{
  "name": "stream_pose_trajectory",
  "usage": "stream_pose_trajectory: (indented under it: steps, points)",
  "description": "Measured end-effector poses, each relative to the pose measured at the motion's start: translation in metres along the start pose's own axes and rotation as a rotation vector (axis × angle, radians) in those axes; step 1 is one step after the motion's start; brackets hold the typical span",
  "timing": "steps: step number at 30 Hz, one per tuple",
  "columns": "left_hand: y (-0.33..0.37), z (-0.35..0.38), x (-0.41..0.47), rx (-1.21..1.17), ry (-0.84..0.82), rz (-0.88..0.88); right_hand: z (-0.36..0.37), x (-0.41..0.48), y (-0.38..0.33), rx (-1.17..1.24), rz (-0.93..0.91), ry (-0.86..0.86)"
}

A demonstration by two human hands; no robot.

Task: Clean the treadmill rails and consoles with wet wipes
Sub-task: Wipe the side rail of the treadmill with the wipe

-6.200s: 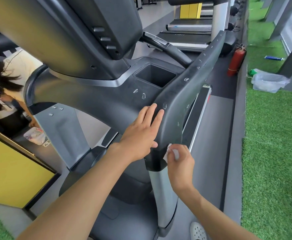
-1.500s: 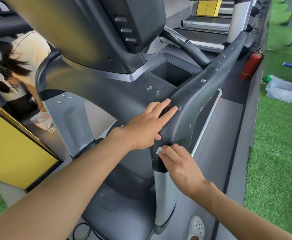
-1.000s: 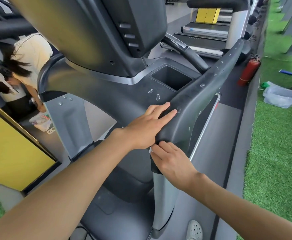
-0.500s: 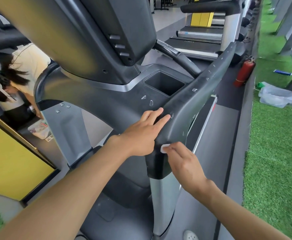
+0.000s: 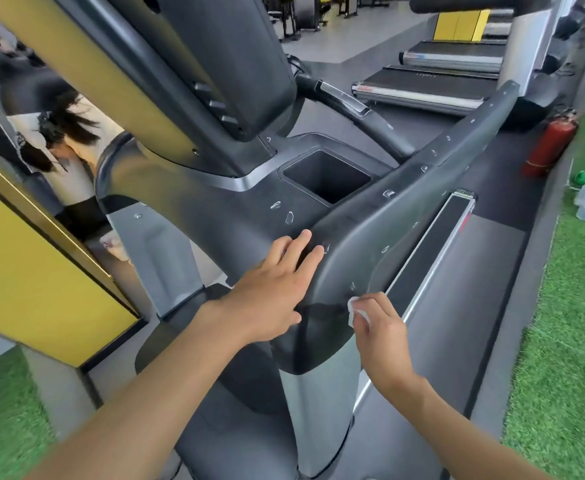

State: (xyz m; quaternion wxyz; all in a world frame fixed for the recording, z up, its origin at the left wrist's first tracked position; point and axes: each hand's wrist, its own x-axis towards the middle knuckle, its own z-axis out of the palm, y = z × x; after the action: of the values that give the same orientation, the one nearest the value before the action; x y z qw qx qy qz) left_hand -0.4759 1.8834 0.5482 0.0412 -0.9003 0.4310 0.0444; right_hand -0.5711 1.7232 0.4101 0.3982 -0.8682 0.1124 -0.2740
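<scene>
One crumpled white wipe (image 5: 352,305) touches curved matte rail (image 5: 388,230).

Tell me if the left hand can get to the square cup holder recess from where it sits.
Probably yes. The left hand rests flat against the handrail, holding nothing, and the cup holder recess lies ahead of it with only bare console between.

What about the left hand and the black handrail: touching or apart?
Touching. The head view shows the left hand with straight fingers lying flat on the black handrail, no gap visible.
</scene>
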Motion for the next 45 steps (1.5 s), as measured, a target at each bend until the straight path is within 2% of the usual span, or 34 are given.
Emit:
stream_pose_trajectory:
  steps: [4, 7, 11, 14, 19, 24, 27, 34, 38, 45]
  points:
    - [0.010, 0.009, -0.001, 0.013, 0.040, -0.063, -0.004, 0.010, 0.009, 0.061, 0.010, -0.036]
    - [0.014, 0.014, -0.002, -0.017, 0.061, -0.107, -0.008, 0.026, 0.017, 0.167, 0.248, -0.034]
    - [0.020, 0.016, -0.002, -0.042, 0.067, -0.146, -0.010, 0.031, 0.027, 0.250, 0.388, -0.082]
    - [0.024, 0.015, -0.001, -0.030, 0.069, -0.169, -0.008, 0.052, 0.042, 0.324, 0.563, -0.058]
    - [0.028, 0.012, 0.001, -0.011, 0.052, -0.201, -0.007, 0.069, 0.054, 0.394, 0.661, -0.069]
    - [0.029, 0.011, 0.001, -0.032, 0.050, -0.221, -0.003, 0.089, 0.068, 0.514, 0.850, -0.074]
    - [0.029, 0.010, 0.001, -0.049, 0.043, -0.230, -0.002, 0.094, 0.072, 0.539, 0.889, -0.147]
    - [0.024, 0.009, 0.001, -0.020, 0.048, -0.200, -0.008, 0.085, 0.058, 0.587, 0.919, -0.060]
    - [0.022, 0.010, 0.001, 0.011, 0.046, -0.181, -0.013, 0.086, 0.045, 0.625, 0.873, 0.016]
    - [0.016, 0.010, -0.001, -0.015, 0.061, -0.140, -0.017, 0.075, 0.023, 0.593, 0.825, 0.036]
